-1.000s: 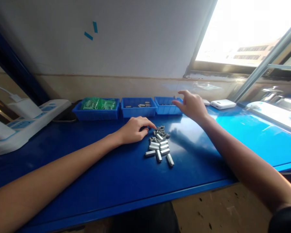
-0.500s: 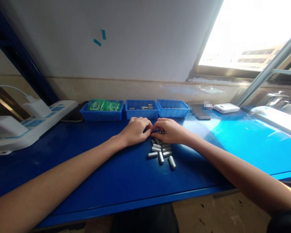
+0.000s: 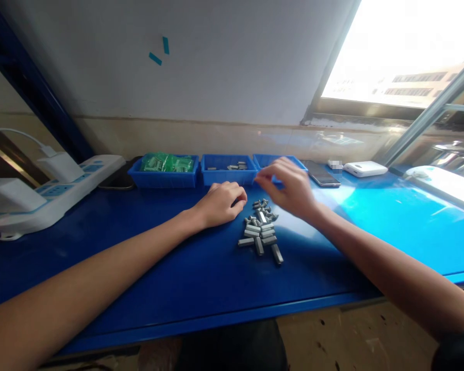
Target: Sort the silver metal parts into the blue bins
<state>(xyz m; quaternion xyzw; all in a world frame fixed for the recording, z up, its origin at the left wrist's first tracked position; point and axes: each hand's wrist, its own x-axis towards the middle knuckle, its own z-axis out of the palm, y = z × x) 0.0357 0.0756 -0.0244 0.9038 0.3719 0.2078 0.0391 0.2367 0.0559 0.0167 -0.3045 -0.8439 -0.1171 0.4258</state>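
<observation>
A loose pile of metal hex standoffs (image 3: 252, 233) and small screws (image 3: 261, 206) lies on the blue table. My left hand (image 3: 223, 203) rests on the table just left of the pile, fingers curled; whether it holds anything is hidden. Raised and slightly blurred, my right hand (image 3: 288, 185) is above and right of the pile, in front of the right blue bin (image 3: 259, 161). Its thumb and index finger are close together, and anything between them is too small to make out. The middle blue bin (image 3: 229, 178) holds some metal pieces.
The left blue bin (image 3: 162, 180) holds green packets (image 3: 168, 163). A white power strip (image 3: 62, 196) with plugs lies at the left, a dark phone (image 3: 118, 175) beside it. At the right are another phone (image 3: 321, 174) and a white box-shaped device (image 3: 365, 168).
My right hand has lifted off the pile and moved up and right towards the right bin, uncovering the screws. My left hand has stayed nearly in place.
</observation>
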